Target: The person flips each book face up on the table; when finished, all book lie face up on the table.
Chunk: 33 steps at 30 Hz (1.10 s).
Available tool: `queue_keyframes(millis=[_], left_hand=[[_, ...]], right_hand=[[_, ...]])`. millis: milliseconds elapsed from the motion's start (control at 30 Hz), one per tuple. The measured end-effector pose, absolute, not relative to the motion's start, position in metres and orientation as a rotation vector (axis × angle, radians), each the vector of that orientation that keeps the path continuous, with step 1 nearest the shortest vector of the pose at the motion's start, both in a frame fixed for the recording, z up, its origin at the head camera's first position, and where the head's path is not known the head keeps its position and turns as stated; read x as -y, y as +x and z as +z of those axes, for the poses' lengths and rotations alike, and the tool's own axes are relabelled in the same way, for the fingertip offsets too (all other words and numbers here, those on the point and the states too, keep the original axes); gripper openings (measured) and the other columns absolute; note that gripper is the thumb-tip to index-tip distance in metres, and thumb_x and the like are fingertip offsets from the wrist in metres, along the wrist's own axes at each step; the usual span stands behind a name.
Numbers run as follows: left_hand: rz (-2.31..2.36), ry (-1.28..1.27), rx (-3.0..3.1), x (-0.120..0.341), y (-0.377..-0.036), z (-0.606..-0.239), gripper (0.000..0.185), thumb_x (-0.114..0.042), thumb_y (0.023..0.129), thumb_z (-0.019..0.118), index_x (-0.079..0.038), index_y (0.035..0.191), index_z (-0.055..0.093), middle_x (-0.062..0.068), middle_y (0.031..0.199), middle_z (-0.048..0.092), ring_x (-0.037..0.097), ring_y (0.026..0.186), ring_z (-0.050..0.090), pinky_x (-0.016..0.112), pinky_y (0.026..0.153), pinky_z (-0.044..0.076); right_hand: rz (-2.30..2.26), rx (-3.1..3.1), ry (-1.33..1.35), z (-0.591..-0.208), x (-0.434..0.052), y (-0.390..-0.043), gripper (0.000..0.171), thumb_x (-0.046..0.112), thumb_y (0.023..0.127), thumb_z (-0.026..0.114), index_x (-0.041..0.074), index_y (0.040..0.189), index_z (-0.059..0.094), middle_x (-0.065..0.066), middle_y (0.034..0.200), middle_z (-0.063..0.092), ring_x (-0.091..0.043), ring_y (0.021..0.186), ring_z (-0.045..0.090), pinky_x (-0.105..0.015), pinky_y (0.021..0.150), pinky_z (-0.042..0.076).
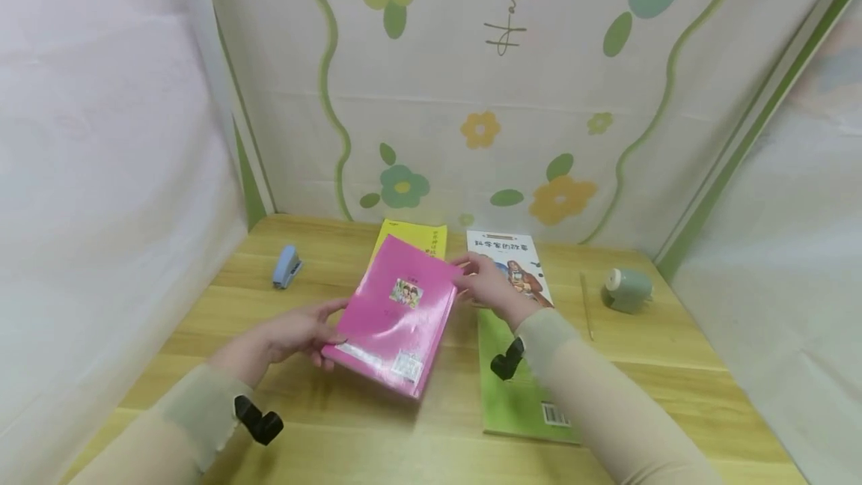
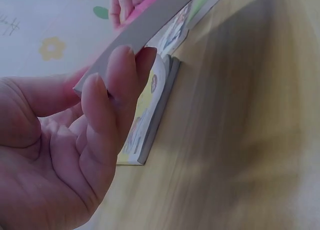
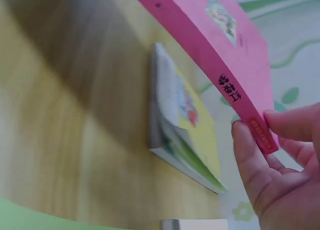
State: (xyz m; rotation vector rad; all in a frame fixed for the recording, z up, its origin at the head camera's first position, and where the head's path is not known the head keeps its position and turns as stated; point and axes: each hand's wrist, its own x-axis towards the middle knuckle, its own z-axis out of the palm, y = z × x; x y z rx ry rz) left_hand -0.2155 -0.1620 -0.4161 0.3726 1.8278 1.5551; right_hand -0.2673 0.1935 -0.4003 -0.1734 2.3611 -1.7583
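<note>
A pink book (image 1: 393, 313) with a small picture on its cover is held up off the table by both hands. My left hand (image 1: 299, 331) grips its lower left edge, thumb on the cover and fingers beneath. At the upper right corner my right hand (image 1: 488, 283) pinches the book near the end of its spine, which shows in the right wrist view. Behind and below it lies a yellow book (image 1: 420, 234), partly hidden by the pink one in the head view. In the left wrist view, the yellow book (image 2: 137, 130) lies on the table under the raised pink book.
Right of the pink book, a white illustrated book (image 1: 501, 244) and a green book (image 1: 501, 406) lie on the table (image 1: 337, 432). A blue stapler (image 1: 287, 266) stands at the left. A pencil (image 1: 587, 309) and a green-grey pencil sharpener (image 1: 628, 290) sit at the right.
</note>
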Motion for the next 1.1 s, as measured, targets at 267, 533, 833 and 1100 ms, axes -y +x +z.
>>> queue_keyframes(millis=[267, 533, 833, 1100], left_hand=[[1.6, 0.317, -1.884, 0.15, -0.229, -0.421, 0.068, -0.018, 0.099, 0.058, -0.006, 0.156, 0.024, 0.02, 0.09, 0.071, 0.024, 0.065, 0.067, 0.028, 0.057, 0.052], [1.641, 0.265, -1.879, 0.141, -0.238, -0.433, 0.061, -0.02, 0.1, 0.056, -0.005, 0.154, 0.032, 0.018, 0.092, 0.071, 0.025, 0.067, 0.066, 0.028, 0.057, 0.049], [1.683, 0.221, -1.874, 0.138, -0.241, -0.44, 0.054, -0.017, 0.102, 0.05, -0.005, 0.152, 0.034, 0.014, 0.091, 0.071, 0.017, 0.061, 0.06, 0.024, 0.055, 0.045], [1.711, 0.226, -1.821, 0.134, -0.241, -0.447, 0.051, -0.017, 0.102, 0.051, -0.006, 0.15, 0.04, 0.014, 0.097, 0.071, 0.015, 0.062, 0.057, 0.023, 0.056, 0.045]], right_hand=[[-1.953, -2.311, -0.201, -0.379, -0.203, -0.266, 0.034, 0.001, 0.095, 0.06, 0.004, 0.127, 0.052, -0.021, 0.103, 0.058, -0.026, 0.076, 0.066, -0.04, 0.067, 0.06], [-2.006, -2.249, -0.241, -0.369, -0.213, -0.263, 0.025, 0.004, 0.098, 0.055, -0.003, 0.122, 0.058, -0.022, 0.112, 0.06, -0.028, 0.084, 0.065, -0.038, 0.075, 0.059], [-2.131, -2.078, -0.332, -0.372, -0.224, -0.263, 0.032, -0.004, 0.1, 0.04, -0.008, 0.127, 0.057, -0.024, 0.116, 0.06, -0.028, 0.088, 0.066, -0.039, 0.084, 0.057], [-2.093, -2.125, -0.432, -0.37, -0.226, -0.259, 0.036, -0.013, 0.092, 0.048, -0.01, 0.128, 0.054, -0.018, 0.114, 0.06, -0.023, 0.092, 0.065, -0.036, 0.088, 0.055]])
